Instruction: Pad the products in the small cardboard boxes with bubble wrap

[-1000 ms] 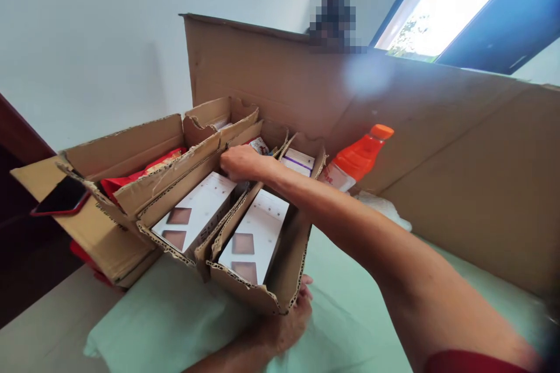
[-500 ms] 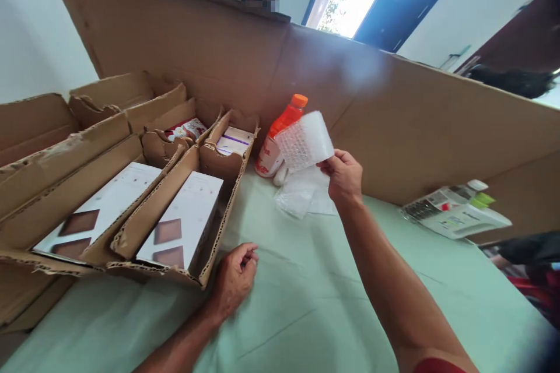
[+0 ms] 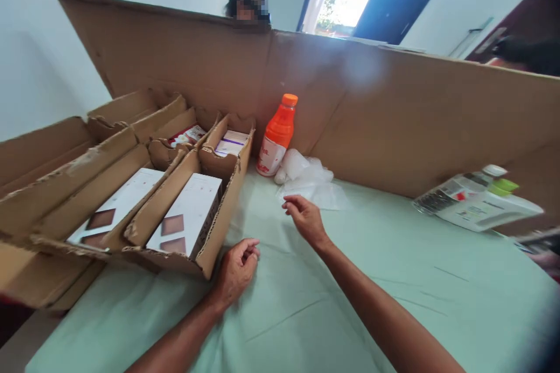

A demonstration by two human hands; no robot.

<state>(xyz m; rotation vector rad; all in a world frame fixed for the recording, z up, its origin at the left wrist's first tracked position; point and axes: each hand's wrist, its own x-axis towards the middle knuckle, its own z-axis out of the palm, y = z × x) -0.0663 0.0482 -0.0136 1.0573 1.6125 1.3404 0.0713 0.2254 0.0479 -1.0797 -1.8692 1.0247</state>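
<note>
My left hand rests on the green cloth by the near corner of a cardboard tray, its fingers loosely curled shut with nothing in them. Over the cloth to its right, my right hand is open, fingers slightly bent and holding nothing. Just beyond its fingers lies a crumpled heap of clear plastic and bubble wrap. An orange bottle with a white label stands upright behind, left of the heap. In the cardboard tray sit two white boxes with brown squares, the nearer one beside my left hand.
More cardboard compartments stretch to the left; a red-and-white packet and a white box with a purple stripe sit in the back ones. A tall cardboard wall encloses the table. At right, a clear bottle and white jug lie tilted.
My right hand has let go of the bubble wrap, which now lies on the heap, and has drawn down and toward me. My left hand stays put. The view has shifted slightly.
</note>
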